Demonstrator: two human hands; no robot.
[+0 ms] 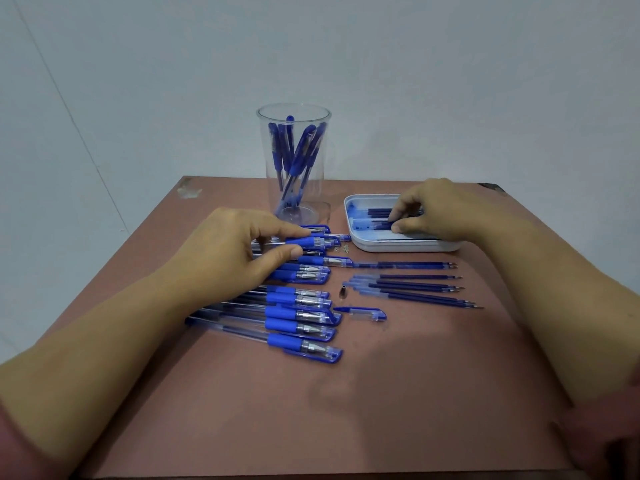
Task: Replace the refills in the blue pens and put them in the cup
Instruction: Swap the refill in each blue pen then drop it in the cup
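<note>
Several capped blue pens [298, 317] lie in a row on the left half of the reddish table [381, 393]. My left hand [239, 247] rests over the far end of that row, thumb and forefinger pinching one blue pen [311, 241] by its grip. My right hand [433, 213] reaches into a white tray [367, 242] at the back right, with its fingertips closed on a dark blue refill [379, 213]. A clear plastic cup [294, 161] holding several blue pens stands at the back centre. Several loose refills [415, 287] lie in front of the tray.
A loose blue pen cap [363, 312] and a small metal pen tip [343, 292] lie between the pen row and the loose refills. Tiny metal springs [343, 249] sit by the tray's left corner. A pale wall stands behind the table's far edge.
</note>
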